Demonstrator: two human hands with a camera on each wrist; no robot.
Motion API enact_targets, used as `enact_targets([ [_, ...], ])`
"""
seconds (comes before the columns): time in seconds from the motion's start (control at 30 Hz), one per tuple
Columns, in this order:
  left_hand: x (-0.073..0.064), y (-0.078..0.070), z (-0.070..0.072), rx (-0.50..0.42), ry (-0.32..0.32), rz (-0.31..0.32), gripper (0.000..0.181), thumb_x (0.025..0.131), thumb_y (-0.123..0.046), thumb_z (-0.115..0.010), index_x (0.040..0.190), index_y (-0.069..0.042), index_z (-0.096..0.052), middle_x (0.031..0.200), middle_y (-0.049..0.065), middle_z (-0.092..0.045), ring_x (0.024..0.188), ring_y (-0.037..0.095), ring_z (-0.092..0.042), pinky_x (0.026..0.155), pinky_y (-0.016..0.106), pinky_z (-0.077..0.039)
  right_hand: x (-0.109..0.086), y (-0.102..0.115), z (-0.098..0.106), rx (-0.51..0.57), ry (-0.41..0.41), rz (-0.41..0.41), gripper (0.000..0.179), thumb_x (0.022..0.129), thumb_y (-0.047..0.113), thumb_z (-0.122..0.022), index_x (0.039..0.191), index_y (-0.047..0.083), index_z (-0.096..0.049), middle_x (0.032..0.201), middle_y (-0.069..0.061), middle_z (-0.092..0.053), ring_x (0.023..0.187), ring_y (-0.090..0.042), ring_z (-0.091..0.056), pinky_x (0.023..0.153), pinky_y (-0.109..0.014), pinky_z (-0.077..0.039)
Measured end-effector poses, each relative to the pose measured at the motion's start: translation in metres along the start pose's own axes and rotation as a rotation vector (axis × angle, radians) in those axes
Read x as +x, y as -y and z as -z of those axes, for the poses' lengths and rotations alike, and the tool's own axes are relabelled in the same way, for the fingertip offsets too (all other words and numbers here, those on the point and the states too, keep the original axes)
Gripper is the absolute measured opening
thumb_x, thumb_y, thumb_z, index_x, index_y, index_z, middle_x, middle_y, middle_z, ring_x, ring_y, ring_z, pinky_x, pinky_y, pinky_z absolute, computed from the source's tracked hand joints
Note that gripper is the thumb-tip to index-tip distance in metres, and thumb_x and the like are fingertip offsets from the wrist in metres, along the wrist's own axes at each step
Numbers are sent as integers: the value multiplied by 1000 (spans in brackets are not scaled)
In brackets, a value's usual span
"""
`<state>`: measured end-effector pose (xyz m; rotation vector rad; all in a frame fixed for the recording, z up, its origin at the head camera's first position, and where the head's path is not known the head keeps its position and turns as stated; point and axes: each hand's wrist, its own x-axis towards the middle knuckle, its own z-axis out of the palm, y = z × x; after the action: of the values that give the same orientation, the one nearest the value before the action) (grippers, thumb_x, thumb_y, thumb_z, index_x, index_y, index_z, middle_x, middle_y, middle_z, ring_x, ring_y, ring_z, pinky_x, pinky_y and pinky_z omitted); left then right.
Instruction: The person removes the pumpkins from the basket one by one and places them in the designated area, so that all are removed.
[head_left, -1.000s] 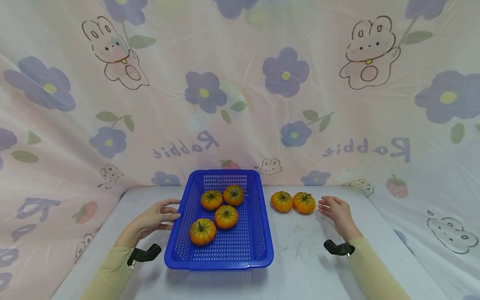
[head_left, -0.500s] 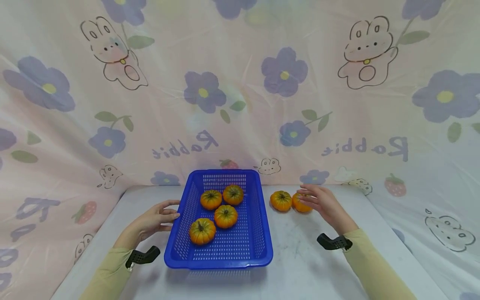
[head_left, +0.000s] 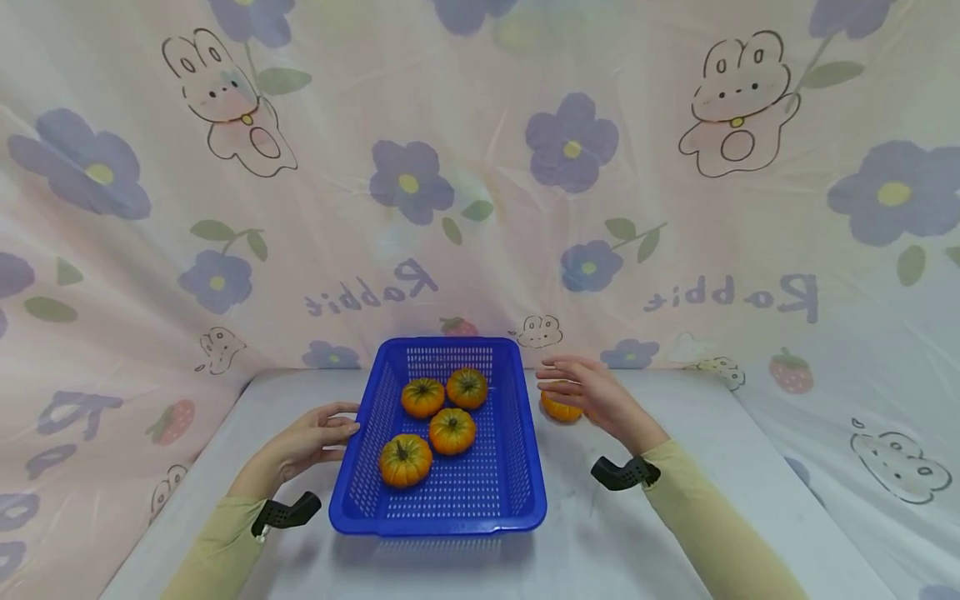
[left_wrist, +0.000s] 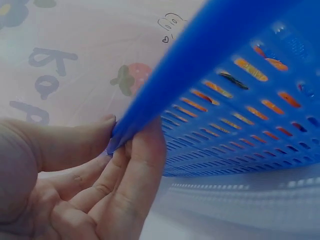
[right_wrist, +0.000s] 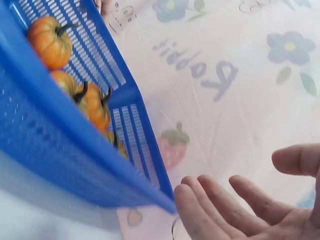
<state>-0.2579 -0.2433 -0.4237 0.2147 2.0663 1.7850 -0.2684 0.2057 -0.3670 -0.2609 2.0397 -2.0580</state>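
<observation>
A blue plastic basket [head_left: 438, 527] with slotted walls stands on the table, holding several small orange pumpkins [head_left: 405, 462]. My left hand [head_left: 309, 442] is at its left side; in the left wrist view, the thumb and fingers pinch the blue rim [left_wrist: 165, 95]. To the basket's right, my right hand [head_left: 603, 404] hovers over a loose pumpkin [head_left: 561, 411] and partly hides it. A second loose pumpkin is almost wholly covered by this hand. In the right wrist view the right hand's fingers [right_wrist: 220, 212] are extended and apart, with nothing held, close to the basket's edge.
A white tabletop [head_left: 600, 533] lies under the basket. Behind it hangs a pale cloth [head_left: 480, 233] with flowers and rabbits, meeting the table's back edge. Each wrist carries a black camera mount [head_left: 626, 473].
My right hand has moved left, from beside the right loose pumpkin to above the left one, near the basket. The left hand and the basket have stayed in place.
</observation>
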Motion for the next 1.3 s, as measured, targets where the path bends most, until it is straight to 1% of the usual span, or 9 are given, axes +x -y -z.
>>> enact_targets([
  [0.13, 0, -1, -1, -13, 2, -3, 61, 96, -19, -60, 143, 4, -29, 114, 17, -61, 99, 27, -63, 85, 42, -53, 6, 4, -17, 0, 29, 7, 43, 103, 24, -45, 136, -4, -44, 134, -29, -48, 120, -41, -51, 97, -47, -44],
  [0.27, -1, 0, -1, -29, 12, -1, 60, 96, -17, -59, 143, 4, -28, 114, 17, -61, 99, 27, -63, 85, 42, -53, 11, 6, -32, 11, 61, 0, 45, 102, 23, -45, 137, -6, -42, 132, -30, -49, 116, -38, -55, 97, -45, -45],
  [0.4, 0, 1, 0, -40, 22, -8, 60, 96, -17, -59, 143, 4, -28, 113, 16, -61, 100, 27, -63, 86, 43, -52, 17, 7, -46, 28, 85, -14, 44, 102, 21, -46, 135, -7, -43, 131, -30, -50, 116, -39, -54, 97, -46, -44],
  [0.6, 0, 2, 1, -36, 17, -5, 59, 96, -18, -59, 142, 4, -29, 113, 15, -61, 100, 27, -63, 87, 44, -52, 28, 3, -63, -29, 144, -47, 44, 101, 22, -46, 134, -7, -44, 129, -28, -52, 118, -42, -52, 97, -45, -45],
  [0.73, -1, 1, 1, -25, 19, -10, 59, 96, -18, -59, 142, 4, -29, 114, 16, -61, 100, 27, -63, 87, 44, -52, 36, -1, -71, -32, 169, -62, 46, 101, 21, -47, 136, -8, -42, 130, -30, -50, 120, -43, -49, 97, -43, -45],
  [0.83, -1, 1, 0, -24, 19, -13, 58, 96, -17, -59, 142, 4, -30, 114, 17, -61, 99, 28, -63, 86, 43, -53, 42, -4, -76, -39, 180, -80, 47, 102, 22, -45, 138, -8, -40, 134, -32, -46, 122, -44, -47, 99, -45, -43],
  [1.07, -1, 0, -1, -30, 20, -10, 57, 97, -16, -58, 142, 5, -30, 114, 17, -61, 99, 27, -63, 86, 44, -52, 53, -10, -86, -69, 190, -135, 45, 102, 23, -44, 135, -7, -45, 133, -30, -48, 122, -45, -47, 102, -53, -38],
  [1.17, -1, -1, 0, -31, 23, -10, 60, 96, -17, -59, 142, 5, -29, 116, 18, -60, 100, 28, -63, 86, 44, -52, 58, -13, -89, -81, 205, -158, 45, 101, 23, -44, 136, -7, -45, 133, -31, -47, 123, -45, -45, 103, -55, -35],
  [1.3, -2, -2, 0, -30, 23, -10, 61, 96, -18, -59, 143, 5, -28, 117, 19, -60, 100, 28, -63, 85, 43, -53, 64, -20, -91, -104, 211, -177, 47, 100, 23, -45, 136, -8, -45, 132, -30, -48, 122, -44, -47, 103, -57, -34],
])
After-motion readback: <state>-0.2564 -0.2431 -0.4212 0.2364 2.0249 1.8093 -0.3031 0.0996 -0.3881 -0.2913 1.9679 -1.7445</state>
